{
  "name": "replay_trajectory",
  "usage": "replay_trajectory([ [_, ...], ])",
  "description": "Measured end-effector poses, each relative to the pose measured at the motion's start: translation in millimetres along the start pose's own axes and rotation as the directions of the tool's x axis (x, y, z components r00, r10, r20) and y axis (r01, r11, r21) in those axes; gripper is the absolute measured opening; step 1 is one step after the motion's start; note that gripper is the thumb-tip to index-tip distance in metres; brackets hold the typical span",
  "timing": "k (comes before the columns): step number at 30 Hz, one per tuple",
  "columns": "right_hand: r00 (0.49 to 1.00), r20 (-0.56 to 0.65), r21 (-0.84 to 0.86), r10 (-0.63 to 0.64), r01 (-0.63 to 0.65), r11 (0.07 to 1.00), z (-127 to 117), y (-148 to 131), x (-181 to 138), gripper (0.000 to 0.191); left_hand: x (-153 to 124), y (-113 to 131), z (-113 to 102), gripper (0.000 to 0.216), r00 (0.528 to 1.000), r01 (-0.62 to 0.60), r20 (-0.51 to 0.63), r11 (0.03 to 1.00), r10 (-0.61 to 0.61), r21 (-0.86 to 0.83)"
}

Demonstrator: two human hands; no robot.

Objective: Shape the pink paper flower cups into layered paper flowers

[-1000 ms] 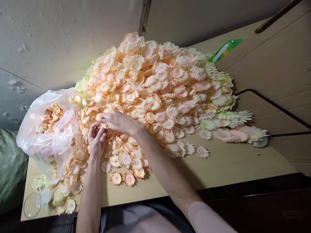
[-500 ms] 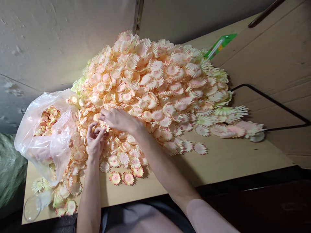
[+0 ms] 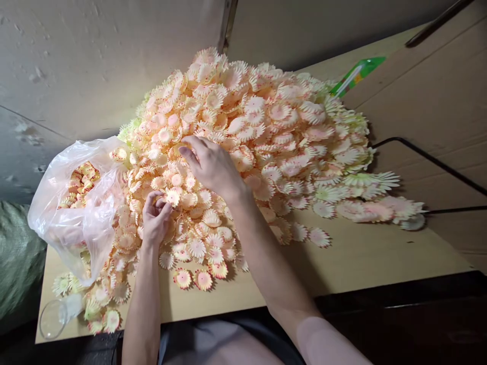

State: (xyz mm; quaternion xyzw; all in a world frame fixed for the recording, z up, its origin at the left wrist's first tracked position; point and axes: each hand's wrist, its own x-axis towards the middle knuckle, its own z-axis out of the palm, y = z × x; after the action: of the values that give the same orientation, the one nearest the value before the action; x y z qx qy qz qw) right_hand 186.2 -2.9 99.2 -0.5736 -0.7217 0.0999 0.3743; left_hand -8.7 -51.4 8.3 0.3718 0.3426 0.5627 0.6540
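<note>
A large heap of pale pink and cream artificial flower petal discs [image 3: 266, 109] with jagged edges covers much of the table. My left hand [image 3: 155, 220] is low at the heap's left part, fingers curled, pinching one petal disc [image 3: 173, 197] between thumb and fingertips. Farther up and to the right, my right hand [image 3: 213, 165] hovers over the discs, thumb and index finger apart. Nothing shows in it, though its other fingers are partly hidden.
A clear plastic bag [image 3: 95, 218] with red-edged pieces inside stands at the left. Near the front left corner of the table [image 3: 365, 258] lies a round transparent lid [image 3: 53, 319]. A green packet [image 3: 357, 76] and cardboard [image 3: 429, 101] with a black rod [image 3: 437, 159] are at the right.
My right hand has left my left hand, moving up and right over the heap, and its thumb and finger have parted. My left hand keeps the petal disc. The view has shifted slightly.
</note>
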Motion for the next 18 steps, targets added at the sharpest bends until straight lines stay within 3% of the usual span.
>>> replay_trajectory([
  [2, 0.998, 0.019, 0.109, -0.054, 0.052, 0.993, -2, -3, -1, 0.052, 5, -1, 1, 0.041, 0.997, -0.036, -0.062, 0.999, 0.035, -0.021],
  [4, 0.979, 0.182, 0.254, -0.090, 0.042, 0.966, 0, -7, -1, 0.048, 8, -2, 2, 0.042, 0.993, -0.065, -0.098, 0.998, 0.062, -0.024],
  [6, 0.922, 0.366, 0.366, -0.123, -0.021, 0.930, 5, -10, -2, 0.041, 8, -2, 2, 0.041, 0.991, -0.086, -0.109, 0.996, 0.084, -0.014],
  [8, 0.884, 0.442, 0.439, -0.150, -0.067, 0.896, 13, -11, -2, 0.039, 7, -2, 2, 0.040, 0.990, -0.098, -0.099, 0.995, 0.098, 0.002],
  [13, 0.909, 0.385, 0.585, -0.159, -0.107, 0.804, 26, -6, -2, 0.023, 6, -1, 3, 0.039, 0.991, -0.111, -0.074, 0.994, 0.111, 0.004],
  [18, 0.945, 0.298, 0.552, -0.134, -0.056, 0.832, 21, -5, -2, 0.015, 6, 1, 4, 0.038, 0.993, -0.105, -0.055, 0.994, 0.106, 0.023],
])
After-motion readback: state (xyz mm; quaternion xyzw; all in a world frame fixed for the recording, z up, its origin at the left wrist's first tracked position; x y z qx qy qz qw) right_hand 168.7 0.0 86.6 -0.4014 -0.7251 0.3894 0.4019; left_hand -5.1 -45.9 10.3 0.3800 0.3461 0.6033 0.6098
